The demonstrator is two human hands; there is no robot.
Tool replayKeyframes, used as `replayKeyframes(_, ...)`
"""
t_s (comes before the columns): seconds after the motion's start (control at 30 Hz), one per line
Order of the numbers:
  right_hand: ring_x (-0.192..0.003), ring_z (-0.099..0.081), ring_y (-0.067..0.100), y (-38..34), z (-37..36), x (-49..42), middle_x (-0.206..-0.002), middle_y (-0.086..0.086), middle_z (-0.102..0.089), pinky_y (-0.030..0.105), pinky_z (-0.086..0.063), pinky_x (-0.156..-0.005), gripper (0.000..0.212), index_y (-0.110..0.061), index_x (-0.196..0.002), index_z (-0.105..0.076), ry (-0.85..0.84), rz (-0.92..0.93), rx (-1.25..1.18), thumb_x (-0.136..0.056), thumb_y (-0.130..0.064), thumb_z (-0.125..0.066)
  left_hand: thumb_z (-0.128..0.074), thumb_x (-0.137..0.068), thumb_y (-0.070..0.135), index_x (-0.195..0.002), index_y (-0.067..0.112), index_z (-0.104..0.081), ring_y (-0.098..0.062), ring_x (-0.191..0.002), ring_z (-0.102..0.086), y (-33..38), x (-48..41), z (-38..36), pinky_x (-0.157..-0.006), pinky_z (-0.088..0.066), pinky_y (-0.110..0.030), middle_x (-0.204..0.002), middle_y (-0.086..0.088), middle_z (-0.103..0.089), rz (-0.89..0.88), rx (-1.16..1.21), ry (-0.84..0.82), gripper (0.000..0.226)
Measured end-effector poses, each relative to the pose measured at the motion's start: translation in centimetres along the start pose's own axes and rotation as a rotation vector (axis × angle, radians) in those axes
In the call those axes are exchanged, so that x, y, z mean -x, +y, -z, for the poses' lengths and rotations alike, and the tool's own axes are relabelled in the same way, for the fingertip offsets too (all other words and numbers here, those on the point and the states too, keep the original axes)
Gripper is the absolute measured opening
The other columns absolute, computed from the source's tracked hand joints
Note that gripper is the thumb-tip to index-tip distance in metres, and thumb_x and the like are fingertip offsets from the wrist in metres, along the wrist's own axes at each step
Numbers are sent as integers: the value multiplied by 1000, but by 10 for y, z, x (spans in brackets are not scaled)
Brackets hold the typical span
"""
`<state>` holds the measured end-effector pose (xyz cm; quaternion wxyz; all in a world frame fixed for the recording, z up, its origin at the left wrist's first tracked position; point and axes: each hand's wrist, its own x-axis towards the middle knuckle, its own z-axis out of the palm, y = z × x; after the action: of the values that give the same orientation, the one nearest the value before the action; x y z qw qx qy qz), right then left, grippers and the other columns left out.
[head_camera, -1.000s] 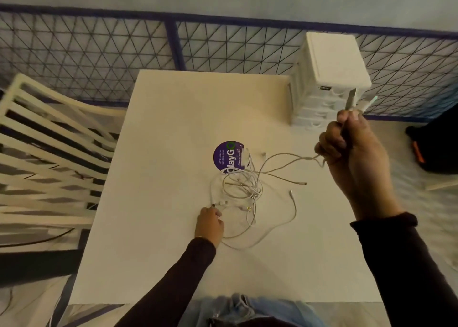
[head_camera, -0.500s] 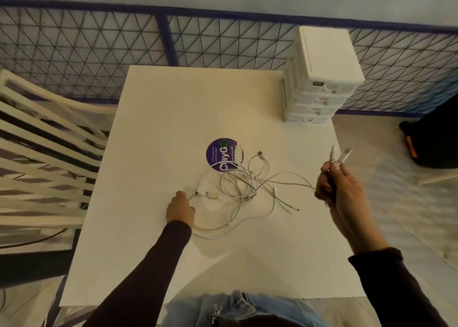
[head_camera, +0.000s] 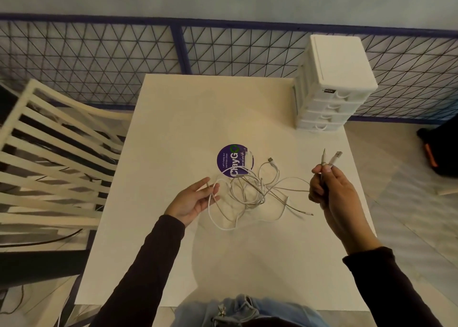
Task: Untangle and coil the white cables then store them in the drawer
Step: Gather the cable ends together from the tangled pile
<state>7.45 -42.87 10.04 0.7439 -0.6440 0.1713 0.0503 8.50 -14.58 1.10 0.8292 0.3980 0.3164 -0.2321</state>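
Fingers (head_camera: pixel 322 170) of the right hand (head_camera: pixel 332 190) pinch two plug ends; left hand (head_camera: pixel 193 200) spread, cable looped over. White cables (head_camera: pixel 250 190) tangled on desk (head_camera: pixel 198 118), overlapping purple sticker (head_camera: pixel 229 161); drawer unit (head_camera: pixel 332 83) well beyond.

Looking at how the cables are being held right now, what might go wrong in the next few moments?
1. The right hand pinches two plug ends while the white cables are knotted on the table; pulling apart may tighten the knot.
2. The left hand is open with a loop only draped over its fingers, so the loop could slip off.
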Motion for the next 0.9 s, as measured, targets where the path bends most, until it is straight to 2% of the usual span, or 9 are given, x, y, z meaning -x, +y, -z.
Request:
replayKeyframes(0.1, -47, -26, 9, 1, -5, 1, -54, -3, -32, 21, -24, -46, 31, -12, -86, -53, -10, -5, 0, -103, -22, -29, -60, -85, -7, -115, -7, -55, -18, -76, -70, 6, 9, -7, -72, -60, -27, -89, -14, -68, -23, -135, 52, 31)
replayKeyframes(0.27, -47, -26, 9, 3, -9, 3, -54, -2, -32, 20, -24, -45, 31, -12, -85, -54, -14, -8, -1, -103, -22, -30, -78, -69, -5, -130, 0, -48, -26, -74, -61, 27, 26, -19, -50, -57, -24, -86, -16, -53, -184, -804, 244, 68)
replayKeyframes(0.3, -48, -26, 10, 3, -10, 4, -55, 0, -32, 20, -24, -46, 31, -12, -85, -54, -13, -14, 0, -102, -22, -31, -78, -70, -2, -128, 3, -52, -24, -68, -58, 35, 31, -24, -45, -55, -21, -81, -12, -51, -232, -894, 270, 64)
replayKeyframes(0.4, -49, -25, 13, 3, -12, 7, -57, 4, -31, 22, -22, -47, 30, -11, -85, -54, -2, -32, -5, -102, -22, -32, -69, -82, 5, -108, 3, -65, -16, -56, -49, 63, 50, -44, -40, -51, -19, -75, -9, -56, -439, -1011, 308, 27)
replayKeyframes(0.47, -48, -27, 12, 3, -13, 9, -55, 3, -35, 22, -24, -46, 31, -12, -86, -55, 0, -48, -26, -102, -22, -31, -58, -90, 5, -104, 6, -66, -15, -58, -49, 79, 66, -62, -44, -55, -22, -86, -13, -62, -551, -908, 250, 16)
replayKeyframes(0.57, -44, -34, 12, 0, -15, 13, -55, 2, -43, 19, -30, -44, 28, -12, -90, -55, -17, -91, -108, -102, -22, -32, -48, -94, -1, -124, 18, -54, -12, -64, -58, 82, 90, -94, -58, -60, -28, -96, -7, -64, -582, -719, 73, 37)
replayKeyframes(0.67, -47, -44, 16, -3, -20, 16, -58, 4, -53, 24, -38, -49, 20, -11, -97, -56, -45, -131, -181, -100, -20, -38, -52, -90, -6, -132, 29, -44, -2, -65, -64, 55, 101, -115, -61, -60, -30, -95, 5, -70, -612, -687, -75, 55)
replayKeyframes(0.77, -55, -51, 17, -5, -29, 22, -65, 5, -59, 27, -44, -53, 21, -10, -99, -60, -55, -135, -189, -99, -17, -40, -60, -86, -4, -139, 31, -38, 1, -79, -67, 11, 99, -125, -67, -57, -22, -93, 12, -74, -626, -741, -139, 67)
replayKeyframes(0.9, -70, -60, 16, -9, -37, 31, -82, 3, -66, 26, -49, -61, 25, -11, -101, -64, -95, -168, -147, -99, -20, -41, -69, -82, 11, -141, 40, -30, 11, -98, -62, -28, 93, -133, -87, -50, -19, -81, 28, -70, -684, -918, -143, 76)
